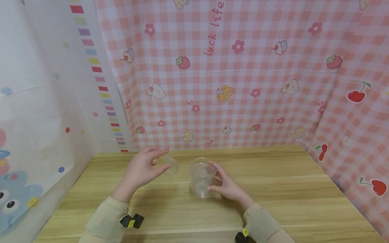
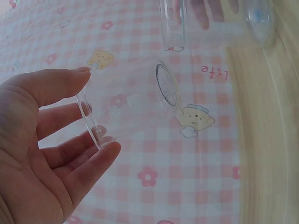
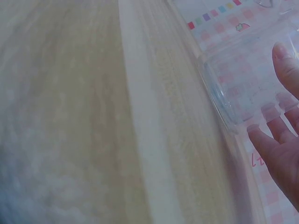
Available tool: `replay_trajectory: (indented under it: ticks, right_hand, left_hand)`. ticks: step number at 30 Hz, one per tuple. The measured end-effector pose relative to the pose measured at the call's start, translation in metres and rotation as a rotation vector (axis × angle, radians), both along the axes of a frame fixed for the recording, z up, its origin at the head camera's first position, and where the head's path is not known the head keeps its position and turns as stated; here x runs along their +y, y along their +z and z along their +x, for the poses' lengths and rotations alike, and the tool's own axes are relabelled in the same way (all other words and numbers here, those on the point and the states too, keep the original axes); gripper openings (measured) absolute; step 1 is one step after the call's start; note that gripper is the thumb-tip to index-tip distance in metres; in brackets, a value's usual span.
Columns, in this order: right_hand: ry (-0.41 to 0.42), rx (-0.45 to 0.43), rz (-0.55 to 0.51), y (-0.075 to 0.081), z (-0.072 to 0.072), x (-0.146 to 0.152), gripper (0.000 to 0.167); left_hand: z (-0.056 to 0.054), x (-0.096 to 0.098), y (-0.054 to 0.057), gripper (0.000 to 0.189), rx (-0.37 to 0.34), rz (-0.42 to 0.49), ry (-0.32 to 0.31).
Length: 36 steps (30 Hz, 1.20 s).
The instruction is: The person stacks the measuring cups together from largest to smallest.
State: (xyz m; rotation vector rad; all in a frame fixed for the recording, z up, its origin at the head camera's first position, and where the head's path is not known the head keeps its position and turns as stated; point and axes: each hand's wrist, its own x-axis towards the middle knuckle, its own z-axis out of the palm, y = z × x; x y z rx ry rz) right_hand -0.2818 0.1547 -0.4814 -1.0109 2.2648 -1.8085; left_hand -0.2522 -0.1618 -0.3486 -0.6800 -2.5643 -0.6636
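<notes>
A clear cup is held by its rim in my left hand, thumb on one side and fingertips on the other. In the head view this small cup is tipped sideways above the table, its base pointing right. My right hand grips a larger clear cup from the right side. This one is upright, at or close to the tabletop; contact is hard to tell. In the right wrist view, the fingers and thumb show around its see-through wall. A gap separates the two cups.
The wooden table runs back to a pink checked cloth hanging behind it. A white patterned sheet closes off the left side, and more checked cloth hangs on the right. A black wrist camera sits on the left sleeve.
</notes>
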Motion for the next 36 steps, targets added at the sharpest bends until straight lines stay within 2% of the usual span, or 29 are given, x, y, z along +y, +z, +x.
replay_trajectory:
  ticks: [8,36]
  right_hand:
    - [0.002,-0.003,-0.008,0.001,0.000,0.000,0.091]
    - [0.016,0.011,-0.010,-0.002,-0.002,0.000,0.092]
  left_hand:
    - [0.001,0.006,0.006,0.050,-0.017,0.029,-0.019]
    - [-0.002,0.031,0.028,0.049,0.047,0.039,-0.079]
